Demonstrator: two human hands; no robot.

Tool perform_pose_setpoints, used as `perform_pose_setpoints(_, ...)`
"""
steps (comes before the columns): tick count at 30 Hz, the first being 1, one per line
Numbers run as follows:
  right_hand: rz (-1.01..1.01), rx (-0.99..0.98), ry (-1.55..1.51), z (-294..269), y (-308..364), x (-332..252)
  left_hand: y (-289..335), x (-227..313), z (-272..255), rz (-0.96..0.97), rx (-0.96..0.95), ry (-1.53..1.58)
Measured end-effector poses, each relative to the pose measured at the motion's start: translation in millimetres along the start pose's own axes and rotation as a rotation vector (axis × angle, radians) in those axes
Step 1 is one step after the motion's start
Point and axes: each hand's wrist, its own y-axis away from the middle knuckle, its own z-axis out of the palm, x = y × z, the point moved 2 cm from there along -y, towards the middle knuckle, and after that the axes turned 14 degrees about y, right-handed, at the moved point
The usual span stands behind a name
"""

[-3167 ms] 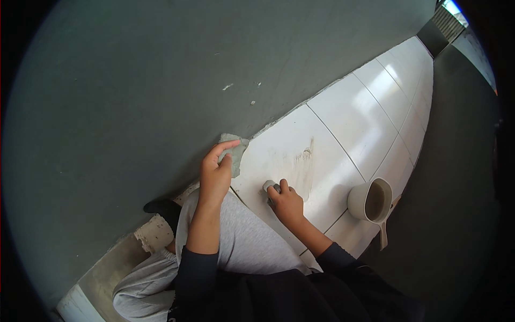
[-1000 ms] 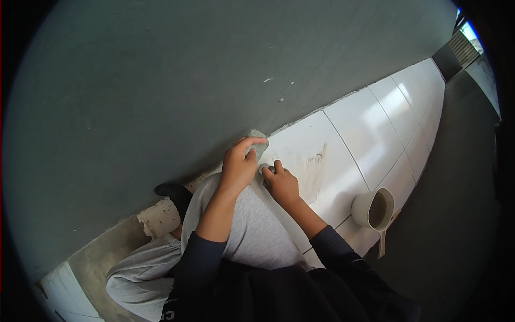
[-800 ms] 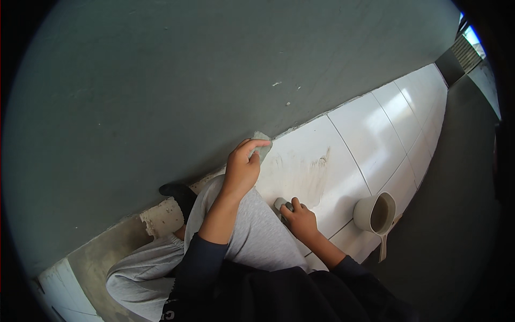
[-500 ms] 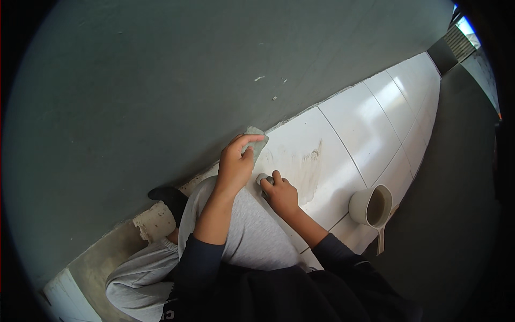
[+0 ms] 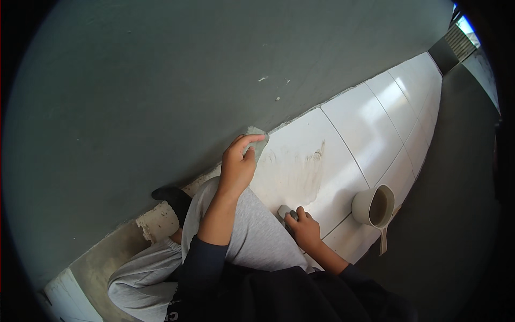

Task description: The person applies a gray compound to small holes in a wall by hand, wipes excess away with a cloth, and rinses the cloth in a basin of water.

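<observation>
My left hand [image 5: 239,161] is closed round a flat, greenish-grey, rough-edged piece [image 5: 259,146] where the wall meets the tiles; I cannot tell what it is made of. Low on the white tiled floor [image 5: 343,139], beside my knee, my right hand [image 5: 307,229] grips a small pale-grey block [image 5: 285,211], mostly covered by the fingers. Brown smears [image 5: 306,166] streak the tile between the two hands. To the right of my right hand stands a white dipper [image 5: 363,205] with a long handle, holding murky brownish liquid.
A dark grey wall [image 5: 161,96] runs along the far left side. Near my foot lies a broken-edged pale chunk [image 5: 158,221] on bare cement. My bent leg in grey trousers [image 5: 257,231] is close to both hands. A dark surface [image 5: 434,241] borders the tiles on the right.
My right hand has drawn the pale-grey block back toward me and to the right across the tile. The left hand stays in nearly the same place with its piece.
</observation>
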Motion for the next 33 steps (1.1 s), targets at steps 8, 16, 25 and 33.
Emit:
perform_pose_setpoints(8, 0.12, 0.145, -0.004, -3.5, -143.2, 9.1, -5.8, -2.0, 7.8, -0.01, -0.053, -0.028)
perform_pose_setpoints(16, 0.132, 0.067, 0.018, -1.9, -56.6, 11.0, 2.9, 5.6, -0.1, 0.058, -0.031, -0.175)
perform_pose_setpoints(25, 0.197, 0.108, 0.012, 3.0, -67.0, 18.6, -2.9, -5.3, 15.7, -0.074, -0.118, -0.025)
perform_pose_setpoints(33, 0.268, 0.153, -0.008, -4.5, -155.5, 34.0, 2.5, 3.1, 1.7, 0.034, -0.076, -0.159)
